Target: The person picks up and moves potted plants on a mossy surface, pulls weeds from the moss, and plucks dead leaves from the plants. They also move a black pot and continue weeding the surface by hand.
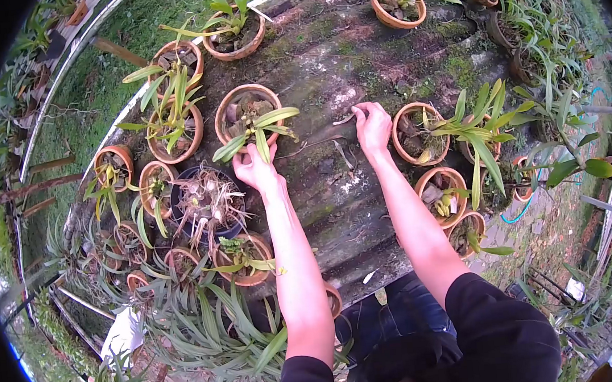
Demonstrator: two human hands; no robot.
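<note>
In the head view, our left hand (254,168) sits just left of the middle of the frame. Its fingers are drawn together round the lower leaves of the orchid (265,119), so the grip is closed on the plant. The orchid grows in a clay pot (222,118) directly at twelve o'clock from that hand, and the leaves spill over the near rim onto our knuckles.

Our right hand (373,128) lies at three o'clock from the left, well apart from it, palm down on the mossy corrugated sheet (324,66). Its fingers are bent, with the tips at a pale scrap (343,119) at ten o'clock from the hand. We cannot tell whether the tips pinch the scrap or only touch it.

A second clay pot (398,139) stands just beside the right hand at three o'clock, with long green leaves. At seven o'clock from the left hand is a dark pot (180,179) full of dry, pale roots. More potted orchids ring the sheet from nine round to one o'clock.
</note>
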